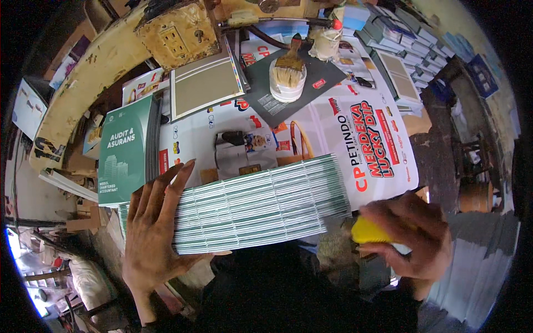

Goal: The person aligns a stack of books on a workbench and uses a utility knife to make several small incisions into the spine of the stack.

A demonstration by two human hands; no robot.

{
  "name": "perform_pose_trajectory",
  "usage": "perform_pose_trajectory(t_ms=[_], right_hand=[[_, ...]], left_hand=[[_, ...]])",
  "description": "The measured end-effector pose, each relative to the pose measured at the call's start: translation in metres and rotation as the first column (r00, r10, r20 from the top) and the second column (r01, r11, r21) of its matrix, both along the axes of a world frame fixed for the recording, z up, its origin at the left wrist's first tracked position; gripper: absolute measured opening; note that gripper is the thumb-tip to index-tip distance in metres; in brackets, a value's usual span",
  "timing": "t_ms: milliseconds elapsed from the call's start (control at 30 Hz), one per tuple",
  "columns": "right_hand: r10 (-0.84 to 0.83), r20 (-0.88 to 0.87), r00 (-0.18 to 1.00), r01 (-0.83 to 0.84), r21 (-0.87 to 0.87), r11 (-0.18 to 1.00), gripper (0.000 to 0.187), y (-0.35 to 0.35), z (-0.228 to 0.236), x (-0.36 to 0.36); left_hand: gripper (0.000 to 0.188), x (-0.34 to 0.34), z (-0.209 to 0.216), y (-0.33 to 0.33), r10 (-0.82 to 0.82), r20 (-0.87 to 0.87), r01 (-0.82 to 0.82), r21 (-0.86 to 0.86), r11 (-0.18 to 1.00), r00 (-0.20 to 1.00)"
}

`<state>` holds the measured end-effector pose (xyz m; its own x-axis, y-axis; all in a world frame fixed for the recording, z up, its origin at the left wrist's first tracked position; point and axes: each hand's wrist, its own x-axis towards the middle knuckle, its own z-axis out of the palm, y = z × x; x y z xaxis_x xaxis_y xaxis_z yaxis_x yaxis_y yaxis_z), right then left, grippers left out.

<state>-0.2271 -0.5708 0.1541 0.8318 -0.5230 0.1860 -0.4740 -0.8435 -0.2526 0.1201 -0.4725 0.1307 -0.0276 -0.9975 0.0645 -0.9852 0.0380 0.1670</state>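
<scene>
A stack of stitched book blocks point(250, 208), with green-and-white striped spine edges crossed by lines of thread, lies at the near edge of the table. My left hand point(152, 227) clasps its left end, fingers over the far edge and thumb along the near one. Off the right end, my right hand point(419, 238) is closed round a small yellow object point(369, 230). Motion blurs that hand, and I cannot tell what kind of thing it holds. Green-covered books point(125, 150) are piled just beyond my left hand.
A brush point(290, 64) rests on a white tub point(287, 89) atop a dark sheet point(327, 72). Beige-covered sheets point(205, 83) lie to its left. A printed poster point(377, 150) covers the table. Stacked books point(400, 33) stand at far right, and grey-white stacked material point(472, 272) at near right.
</scene>
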Motion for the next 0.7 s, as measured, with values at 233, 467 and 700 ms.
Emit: perform_pose_trajectory(t_ms=[233, 467, 700], right_hand=[[-0.313, 0.210, 0.926, 0.216, 0.385, 0.898, 0.098, -0.005, -0.029, 0.029], [-0.332, 0.436, 0.836, 0.059, 0.530, 0.846, 0.090, -0.016, -0.062, 0.050], [-0.355, 0.454, 0.817, 0.076, 0.527, 0.847, 0.094, -0.018, -0.066, 0.054]], left_hand=[[0.089, -0.037, 0.001, -0.010, -0.084, -0.341, 0.065, -0.066, 0.996, 0.936], [0.068, -0.063, 0.003, -0.035, -0.254, -0.481, 0.234, -0.102, 0.967, 0.839], [0.049, -0.062, 0.003, -0.039, -0.244, -0.495, 0.215, -0.115, 0.970, 0.834]])
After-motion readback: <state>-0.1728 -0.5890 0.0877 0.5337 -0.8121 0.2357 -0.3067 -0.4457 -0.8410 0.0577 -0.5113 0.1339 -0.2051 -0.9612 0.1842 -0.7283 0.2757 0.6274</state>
